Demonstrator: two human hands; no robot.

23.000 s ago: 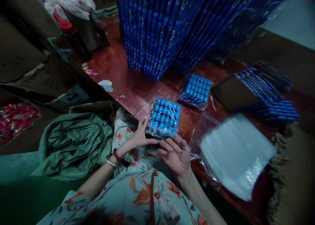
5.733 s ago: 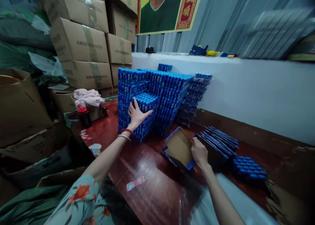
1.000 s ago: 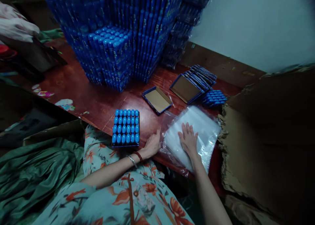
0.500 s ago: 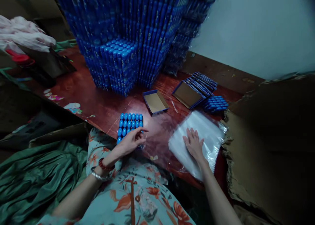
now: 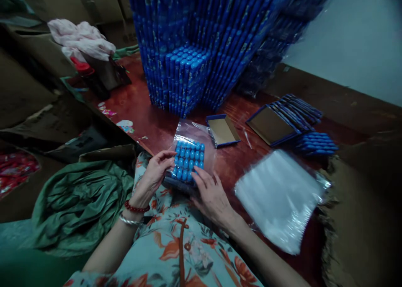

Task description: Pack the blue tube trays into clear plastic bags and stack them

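A block of blue rounded pieces (image 5: 187, 160) in neat rows lies at the table's near edge, with a clear plastic bag (image 5: 190, 130) around it that reaches beyond its far side. At the left edge, my left hand (image 5: 155, 171) has thumb and fingertips closed on the bag. My right hand (image 5: 215, 197) grips the bag at the block's near right corner; its thumb is hidden and some fingers extend. To the right lies a stack of clear plastic bags (image 5: 279, 199), which neither hand touches.
An open shallow cardboard tray (image 5: 222, 130) lies just beyond the block. Farther right are several stacked trays (image 5: 292, 115) and another blue block (image 5: 317, 143). Tall blue wrapped stacks (image 5: 176, 81) rise at the back. A torn carton (image 5: 354, 220) borders the right side.
My right hand has left the bag stack and moved left to the block. A clear bag now surrounds the block, and my left hand has shifted to its left edge. The view has turned left.
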